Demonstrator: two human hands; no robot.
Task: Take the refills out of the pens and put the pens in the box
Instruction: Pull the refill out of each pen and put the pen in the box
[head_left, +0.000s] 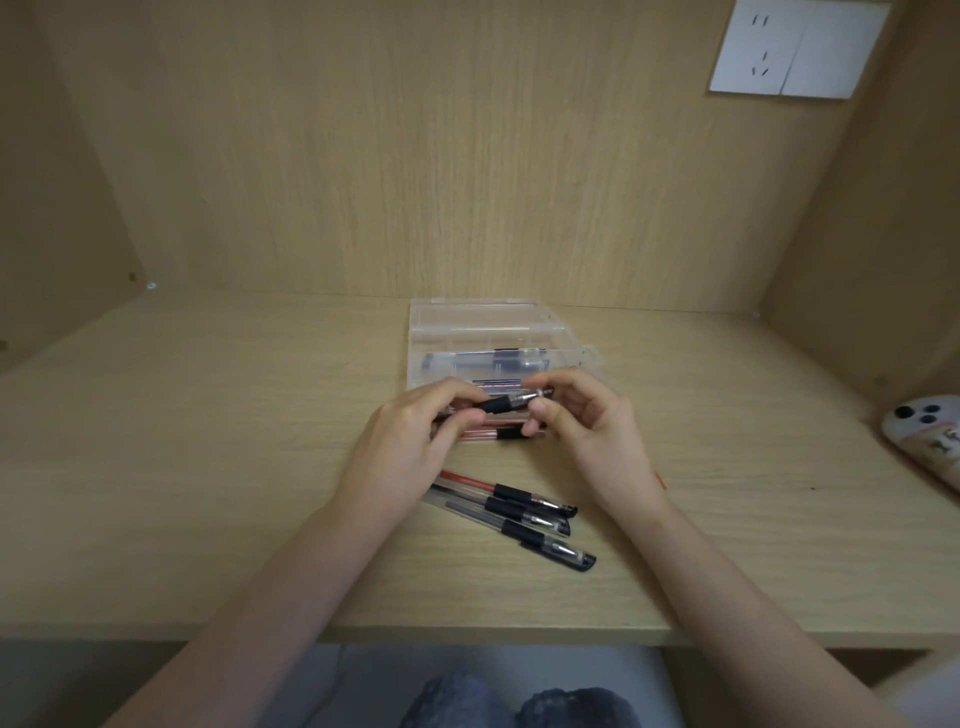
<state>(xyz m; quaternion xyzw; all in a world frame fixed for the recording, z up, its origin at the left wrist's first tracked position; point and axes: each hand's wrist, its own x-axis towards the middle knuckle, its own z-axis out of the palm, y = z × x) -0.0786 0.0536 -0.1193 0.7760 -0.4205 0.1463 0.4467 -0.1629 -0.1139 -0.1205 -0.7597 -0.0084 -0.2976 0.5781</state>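
Observation:
Both hands hold one clear gel pen (506, 401) with a black grip just in front of the clear plastic box (498, 338). My left hand (415, 431) grips its barrel and grip. My right hand (576, 415) pinches its metal tip end. The box stands open with its lid tipped back, and at least one dark pen lies inside. Another pen (493, 432) with a reddish barrel lies on the desk under my hands. Three capped pens (519, 514), one of them red, lie side by side nearer to me.
A wooden desk (208, 467) sits in a wooden alcove with walls at the back and both sides. A white patterned object (930, 436) lies at the right edge. A white wall socket (795, 49) is mounted at the upper right.

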